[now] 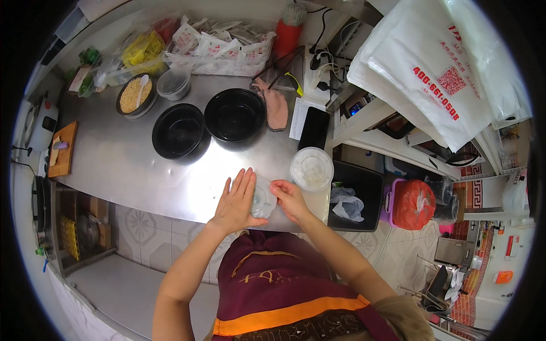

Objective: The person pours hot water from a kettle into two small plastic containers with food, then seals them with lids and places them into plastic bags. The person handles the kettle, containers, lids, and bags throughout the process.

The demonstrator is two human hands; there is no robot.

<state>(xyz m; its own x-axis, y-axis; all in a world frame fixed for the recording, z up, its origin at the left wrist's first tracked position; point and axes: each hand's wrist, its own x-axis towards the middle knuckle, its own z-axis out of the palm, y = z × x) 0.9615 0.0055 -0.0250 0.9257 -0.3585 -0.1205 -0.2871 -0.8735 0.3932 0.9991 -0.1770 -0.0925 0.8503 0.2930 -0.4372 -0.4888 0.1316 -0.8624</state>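
Note:
A round clear plastic lid (pixel 263 197) lies at the near edge of the steel counter, between my hands; what is under it cannot be made out. My left hand (pixel 240 201) rests flat against its left side with the fingers stretched out. The fingertips of my right hand (pixel 290 198) pinch its right rim. Just beyond my right hand stands a round plastic tub with a translucent lid (pixel 312 169). Farther back on the counter are two round black bowls (pixel 178 131), (pixel 234 115), both without lids and seemingly empty.
Behind the bowls stand a bowl of chopped nuts or grains (pixel 135 94) with a white spoon, lidded clear tubs (pixel 173 83) and a bin of packets (pixel 222 51). A pink cloth (pixel 275 106) and a black phone (pixel 314 128) lie right. A black bin (pixel 358 196) adjoins the counter.

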